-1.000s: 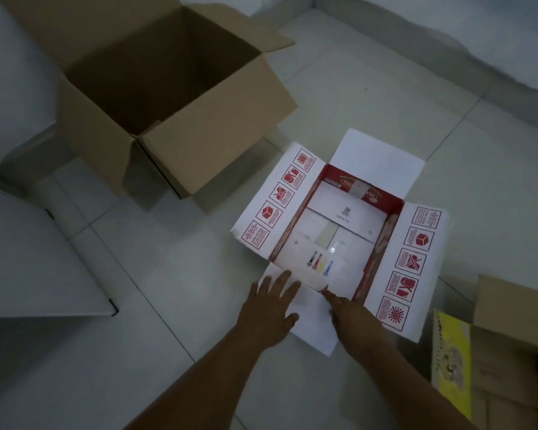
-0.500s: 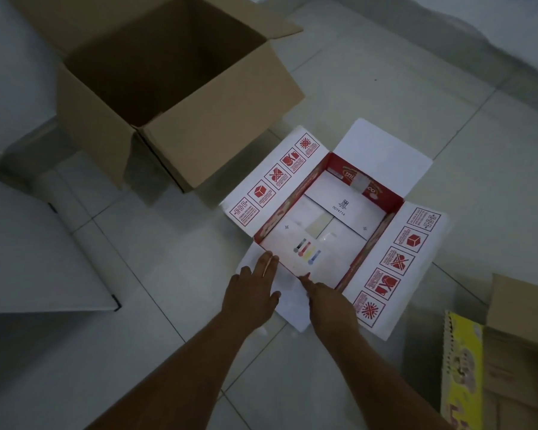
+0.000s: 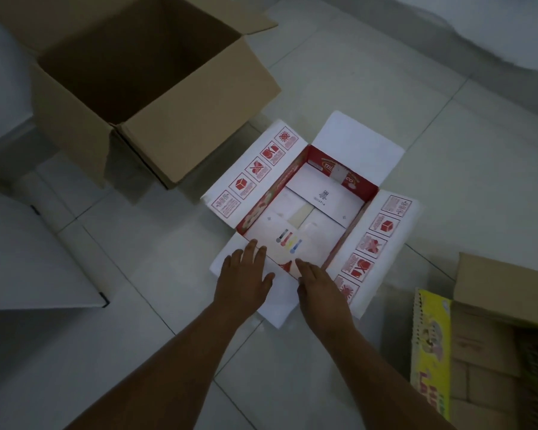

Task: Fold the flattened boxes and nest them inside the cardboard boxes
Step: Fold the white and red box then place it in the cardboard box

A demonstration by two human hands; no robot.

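head cam, dim light. i see the white box (image 3: 308, 218) sitting on the tiled floor (image 3: 416, 113) mid-frame, all four flaps splayed outward, red inner walls, its bottom panels folded flat inside. left and right flaps carry red handling icons, far flap plain white. left hand (image 3: 244, 279) lies flat, fingers spread, on the near flap with fingertips at the box's near edge. right hand (image 3: 319, 282) is just beside it, palm down, fingertips touching the near wall's rim. both hands flat and unclenched, pressing rather than gripping anything, close together but not touching. big brown cardboard box (image 3: 143, 88) stands open far left, near the white box's left flap but apart from it, dark inside, can't tell if anything's in it. second brown carton (image 3: 503, 305) at the near right edge, with a yellow printed flattened box (image 3: 430, 352) standing on edge against its left side. pale flat board (image 3: 28, 259) at the left edge, lying on the floor.
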